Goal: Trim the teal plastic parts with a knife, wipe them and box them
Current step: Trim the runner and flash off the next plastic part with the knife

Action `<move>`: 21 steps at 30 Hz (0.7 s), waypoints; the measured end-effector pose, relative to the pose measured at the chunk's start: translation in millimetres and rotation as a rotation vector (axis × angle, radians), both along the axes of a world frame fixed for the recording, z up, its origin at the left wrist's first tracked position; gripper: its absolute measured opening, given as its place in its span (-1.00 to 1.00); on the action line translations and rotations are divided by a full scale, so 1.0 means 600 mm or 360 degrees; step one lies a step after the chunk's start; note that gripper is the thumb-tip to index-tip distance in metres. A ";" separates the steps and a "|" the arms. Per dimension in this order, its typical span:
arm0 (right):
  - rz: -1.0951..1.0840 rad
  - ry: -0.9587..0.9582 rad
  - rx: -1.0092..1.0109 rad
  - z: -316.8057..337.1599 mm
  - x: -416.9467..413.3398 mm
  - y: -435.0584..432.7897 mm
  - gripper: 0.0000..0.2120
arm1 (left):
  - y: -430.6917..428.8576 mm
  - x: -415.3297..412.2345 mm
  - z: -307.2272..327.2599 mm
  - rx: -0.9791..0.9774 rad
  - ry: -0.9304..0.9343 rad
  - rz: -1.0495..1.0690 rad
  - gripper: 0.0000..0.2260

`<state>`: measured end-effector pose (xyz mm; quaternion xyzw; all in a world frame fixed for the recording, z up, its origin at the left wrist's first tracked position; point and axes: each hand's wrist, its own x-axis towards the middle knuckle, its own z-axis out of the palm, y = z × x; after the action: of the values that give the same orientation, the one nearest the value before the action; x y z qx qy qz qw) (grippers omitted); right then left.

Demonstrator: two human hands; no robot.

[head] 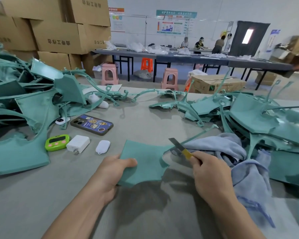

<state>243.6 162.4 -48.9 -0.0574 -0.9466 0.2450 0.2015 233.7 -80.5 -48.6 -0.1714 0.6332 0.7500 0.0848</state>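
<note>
Both forearms enter from the bottom edge, cut off above the wrist. Left hand (109,176) grasps the teal part (145,163) at its left edge: thumb on top, fingers hidden beneath the panel. The part is flat, lifted slightly off the grey desk (145,121), between the two hands.

Right hand (212,175) is clenched round the knife (179,146), seen from the back, so the fingers and most of the handle are concealed. Only a yellow section and the extended blade show. The blade points up and left, just beside the part's upper right corner, where a thin teal strip (200,133) runs off. Whether the blade touches it cannot be determined.

Blue cloth (248,169) lies crumpled just right of the right hand, partly under the right-hand pile (257,114) of teal parts. A second pile (24,100) occupies the left. Both are cut off by the frame edges.

Phone (91,124), green timer (57,142), white charger (78,144) and white case (103,147) lie left of the part, apart from it. Stacked cardboard boxes (59,37) stand behind. The far right edge is blurred.
</note>
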 end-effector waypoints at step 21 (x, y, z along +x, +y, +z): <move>-0.0258 0.0006 0.0138 0.003 -0.006 0.020 -0.64 | -0.006 -0.012 -0.006 -0.0146 0.0030 0.0017 -0.87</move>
<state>240.0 174.5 -47.2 -0.1247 -0.9482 0.1867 0.2248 226.7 -83.8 -52.1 -0.1714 0.6669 0.7221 0.0670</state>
